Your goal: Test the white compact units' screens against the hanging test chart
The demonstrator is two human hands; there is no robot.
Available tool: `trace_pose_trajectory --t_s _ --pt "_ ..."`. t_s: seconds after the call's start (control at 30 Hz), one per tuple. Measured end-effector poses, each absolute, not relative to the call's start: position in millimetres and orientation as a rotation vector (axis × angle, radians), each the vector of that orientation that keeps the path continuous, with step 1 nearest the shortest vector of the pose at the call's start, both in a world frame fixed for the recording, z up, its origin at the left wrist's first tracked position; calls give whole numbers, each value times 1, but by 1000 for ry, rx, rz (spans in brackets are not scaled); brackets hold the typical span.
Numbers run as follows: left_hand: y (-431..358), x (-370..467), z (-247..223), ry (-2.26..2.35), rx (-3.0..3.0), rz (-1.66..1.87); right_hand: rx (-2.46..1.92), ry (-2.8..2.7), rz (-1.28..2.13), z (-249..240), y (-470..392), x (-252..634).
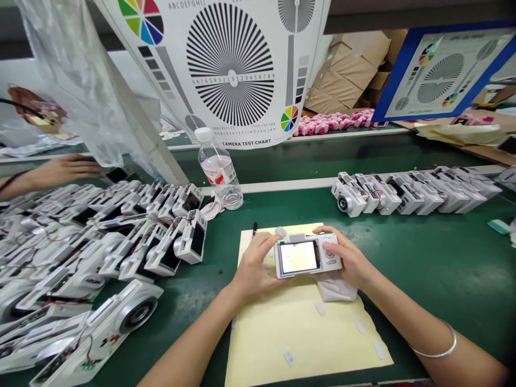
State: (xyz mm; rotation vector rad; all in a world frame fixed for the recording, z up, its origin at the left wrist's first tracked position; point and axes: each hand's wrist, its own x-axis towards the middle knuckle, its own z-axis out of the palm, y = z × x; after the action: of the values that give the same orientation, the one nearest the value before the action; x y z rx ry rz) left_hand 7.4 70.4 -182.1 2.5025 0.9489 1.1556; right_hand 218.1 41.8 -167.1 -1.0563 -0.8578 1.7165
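Observation:
A white digital camera (332, 258) is held up over a yellow paper sheet (306, 344), its lit screen facing me and showing a pale yellowish picture. My left hand (256, 269) grips the camera's left end, with the fingers at its top and bottom edges. My right hand (350, 260) holds the other end, the thumb lying by the buttons on the back. Under the camera, a folded whitish cloth (337, 287) lies on the sheet. Several small pale oval pieces (289, 357) are scattered across the paper.
Many white camera units (135, 312) with exposed wires crowd the left side. Another row of cameras (411, 193) stands at the right. A water bottle (221, 172) is behind the sheet, below a hanging test chart (229, 64). A co-worker's hand (66, 169) reaches in at far left.

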Motion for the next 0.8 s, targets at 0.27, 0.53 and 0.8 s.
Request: trace_pose_trajectory --t_s 0.27,0.53,0.8 --pt "70 8 -182 961 2488 1133 -1098 -864 1709 -168 42 218" --pt "70 7 -182 966 2492 1139 -1105 -862 1705 -169 42 218" --pt "70 7 -181 973 2485 1136 -1084 -880 1709 -168 42 218"
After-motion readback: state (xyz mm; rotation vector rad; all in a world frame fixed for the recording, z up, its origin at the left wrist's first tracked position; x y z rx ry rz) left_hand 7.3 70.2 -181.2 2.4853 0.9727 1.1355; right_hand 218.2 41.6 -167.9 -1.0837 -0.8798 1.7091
